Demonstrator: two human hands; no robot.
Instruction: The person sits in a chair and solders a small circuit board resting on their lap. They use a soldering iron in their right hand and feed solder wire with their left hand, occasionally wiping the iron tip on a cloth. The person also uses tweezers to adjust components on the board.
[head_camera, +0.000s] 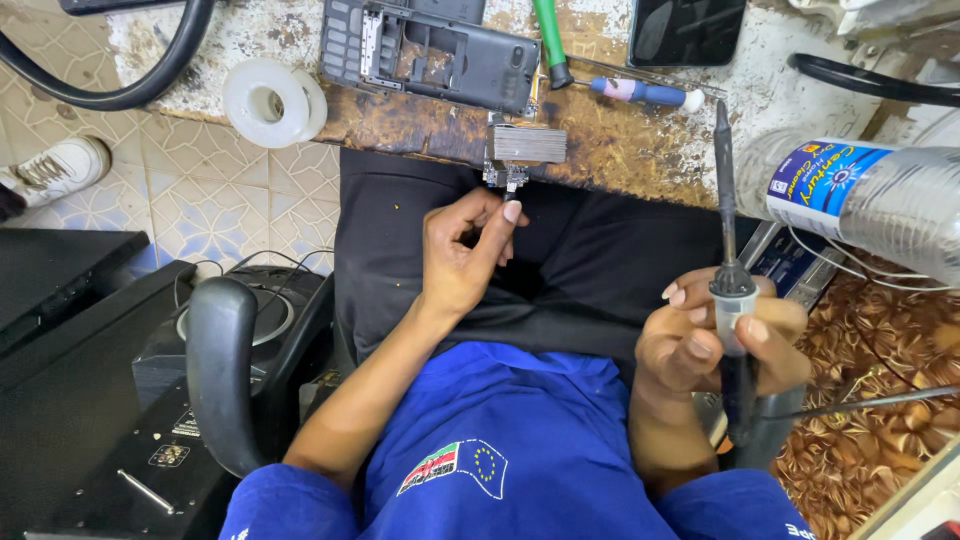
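Circuit board (512, 172), small and hung with a ribbed metal block, sits at the bench's near edge, over the person's lap. The left hand (462, 262) pinches its lower end between thumb and fingers. The right hand (715, 340) is closed around a soldering iron (728, 270), held upright with its tip well clear of the board, near a plastic bottle (870, 200). Behind the board lies an opened phone shell (430, 50), with a tape roll (272, 100) toward the bench's left edge and two screwdrivers (600, 80) to the right. By my reading, the phone is already stripped; no soldering contact is made yet.
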